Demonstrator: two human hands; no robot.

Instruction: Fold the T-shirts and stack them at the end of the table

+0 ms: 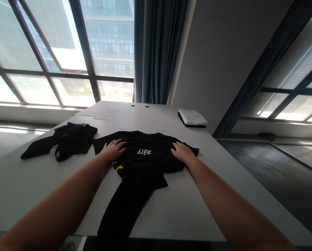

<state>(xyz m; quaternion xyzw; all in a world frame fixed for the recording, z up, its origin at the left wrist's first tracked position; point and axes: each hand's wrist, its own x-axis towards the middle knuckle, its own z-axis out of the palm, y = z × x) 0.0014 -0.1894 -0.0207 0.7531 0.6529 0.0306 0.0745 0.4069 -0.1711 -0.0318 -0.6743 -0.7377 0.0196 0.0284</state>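
Observation:
A black T-shirt (150, 160) with white lettering on its chest and a yellow mark at one side lies spread on the white table (197, 209). Its lower part trails toward me and over the near edge. My left hand (113, 150) rests flat on the shirt's left side, fingers stretched out. On the right side, my right hand (182, 152) lies flat near the sleeve, its fingers also extended. Neither hand grips the cloth.
A crumpled black garment (74, 139) lies on the left of the table. Folded white and black cloth (192, 118) sits at the back right. Paper sheets (108, 113) lie at the back left. Behind stand a blue curtain (158, 52) and windows.

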